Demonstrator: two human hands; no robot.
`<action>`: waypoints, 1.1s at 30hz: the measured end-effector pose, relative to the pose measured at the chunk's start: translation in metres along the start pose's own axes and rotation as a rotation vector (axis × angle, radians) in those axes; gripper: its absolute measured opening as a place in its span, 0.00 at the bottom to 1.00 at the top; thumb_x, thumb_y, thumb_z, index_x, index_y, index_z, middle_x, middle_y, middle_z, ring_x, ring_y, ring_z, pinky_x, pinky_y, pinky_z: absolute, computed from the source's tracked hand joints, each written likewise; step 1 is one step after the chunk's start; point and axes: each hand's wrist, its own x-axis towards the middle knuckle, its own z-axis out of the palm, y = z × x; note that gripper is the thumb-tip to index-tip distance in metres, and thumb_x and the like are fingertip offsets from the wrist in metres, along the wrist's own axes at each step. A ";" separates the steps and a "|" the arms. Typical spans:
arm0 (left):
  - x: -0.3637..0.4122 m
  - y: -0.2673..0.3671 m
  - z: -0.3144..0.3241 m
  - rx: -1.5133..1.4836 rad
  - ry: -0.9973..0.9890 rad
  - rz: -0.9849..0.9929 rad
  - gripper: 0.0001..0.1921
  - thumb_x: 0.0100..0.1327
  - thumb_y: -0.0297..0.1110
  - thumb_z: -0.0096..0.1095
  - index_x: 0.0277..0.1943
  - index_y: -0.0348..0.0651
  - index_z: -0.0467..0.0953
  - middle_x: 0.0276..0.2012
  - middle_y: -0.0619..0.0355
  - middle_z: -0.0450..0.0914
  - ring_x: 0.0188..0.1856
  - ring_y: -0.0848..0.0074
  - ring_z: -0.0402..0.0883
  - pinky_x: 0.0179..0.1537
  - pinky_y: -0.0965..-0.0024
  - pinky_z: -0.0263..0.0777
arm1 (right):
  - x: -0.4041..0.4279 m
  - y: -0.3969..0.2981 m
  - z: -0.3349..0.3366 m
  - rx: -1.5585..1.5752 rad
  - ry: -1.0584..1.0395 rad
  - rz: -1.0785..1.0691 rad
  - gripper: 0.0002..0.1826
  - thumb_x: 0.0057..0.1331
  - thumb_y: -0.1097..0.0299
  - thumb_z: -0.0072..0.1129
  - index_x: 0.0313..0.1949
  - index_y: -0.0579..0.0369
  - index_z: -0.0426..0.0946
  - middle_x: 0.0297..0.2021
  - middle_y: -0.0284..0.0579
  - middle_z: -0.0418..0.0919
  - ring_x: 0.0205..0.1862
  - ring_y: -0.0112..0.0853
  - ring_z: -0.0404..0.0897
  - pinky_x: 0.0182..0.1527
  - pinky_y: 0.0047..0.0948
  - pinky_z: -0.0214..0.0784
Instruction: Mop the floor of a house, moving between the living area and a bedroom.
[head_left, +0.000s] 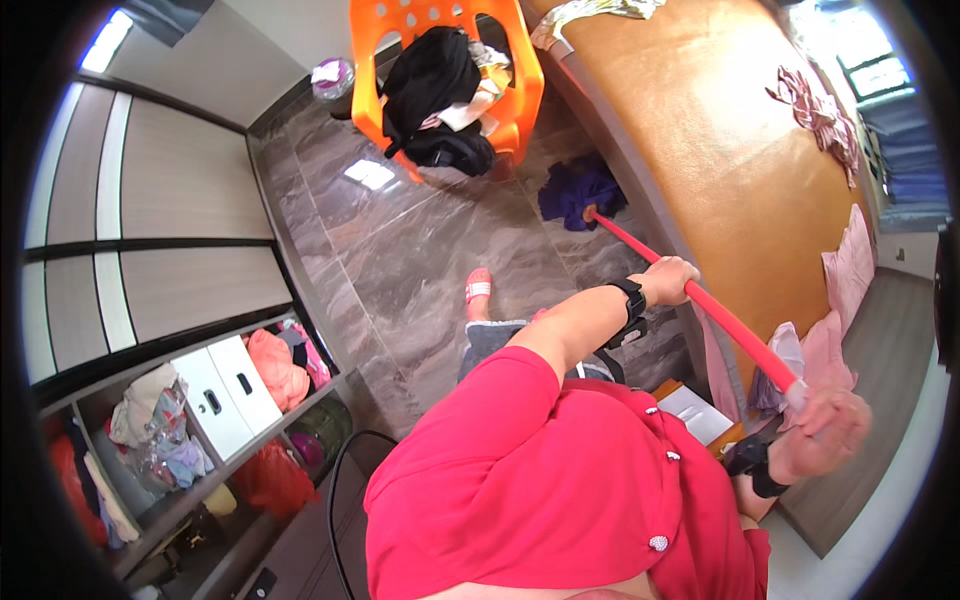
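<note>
A mop with a red pole (735, 322) and a dark purple cloth head (574, 191) slants across the view. Its head lies on the marbled floor tiles beside the bed's side. My left hand (667, 281) is closed around the middle of the pole. At the pole's upper end is my right hand (825, 431), slightly blurred, its fingers bent over the pale tip. Both wrists wear black bands.
An orange plastic chair (529, 82) piled with clothes stands ahead, a purple-and-clear container (332, 79) beside it. The bed (675, 127) runs along the right. Left are a wardrobe (195, 172) and open shelves with clothes and white drawers (217, 401). A black cable (330, 510) curves nearby.
</note>
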 end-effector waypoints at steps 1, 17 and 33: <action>-0.004 0.005 -0.007 -0.001 0.007 -0.015 0.06 0.39 0.32 0.57 0.18 0.41 0.69 0.20 0.52 0.72 0.27 0.58 0.72 0.28 0.61 0.65 | 0.006 -0.001 -0.002 0.009 -0.012 0.006 0.09 0.60 0.70 0.36 0.26 0.63 0.62 0.07 0.33 0.56 0.09 0.22 0.56 0.18 0.21 0.54; -0.279 -0.143 -0.168 0.574 0.014 -1.095 0.09 0.45 0.39 0.52 0.24 0.43 0.75 0.26 0.48 0.75 0.31 0.60 0.75 0.31 0.63 0.69 | -0.063 0.106 0.234 0.798 -0.653 1.165 0.06 0.56 0.72 0.48 0.25 0.61 0.69 0.14 0.38 0.68 0.11 0.18 0.64 0.14 0.14 0.55; -0.014 -0.047 -0.148 -0.213 -0.283 -0.119 0.13 0.40 0.36 0.60 0.29 0.42 0.69 0.30 0.51 0.73 0.36 0.61 0.72 0.35 0.63 0.66 | 0.105 -0.022 0.113 0.311 -0.281 0.089 0.10 0.61 0.69 0.37 0.23 0.58 0.62 0.09 0.29 0.51 0.10 0.15 0.50 0.17 0.15 0.41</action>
